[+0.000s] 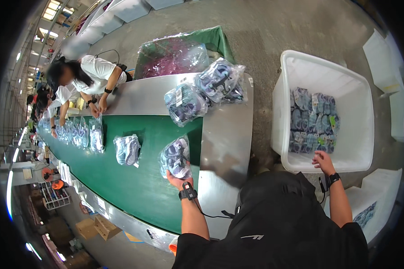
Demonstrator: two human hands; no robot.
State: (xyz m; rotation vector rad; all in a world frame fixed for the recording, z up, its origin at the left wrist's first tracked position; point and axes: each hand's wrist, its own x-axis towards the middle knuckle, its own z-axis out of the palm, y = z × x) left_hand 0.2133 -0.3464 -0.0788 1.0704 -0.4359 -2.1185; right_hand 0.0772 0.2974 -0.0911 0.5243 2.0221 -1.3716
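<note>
My left hand (180, 180) has its fingers under the near end of a clear plastic bag (175, 157) of blue and purple sandals, at the right end of the green conveyor belt (121, 188). Over the near rim of a white plastic bin (280, 103) is my right hand (322, 162), loosely curled with fingers apart and nothing in it. Rows of bagged sandals (313, 121) lie inside that bin. Another sandal bag (127, 150) sits on the belt to the left. More sandal bags (220, 80) are piled on the metal table edge (226, 148).
Across the belt, a co-worker in a white shirt (96, 74) handles a standing row of bags (96, 134). A green-lined container (177, 54) with pinkish contents stands behind the table. Other white bins (381, 62) stand at the right, with cardboard boxes (105, 227) at lower left.
</note>
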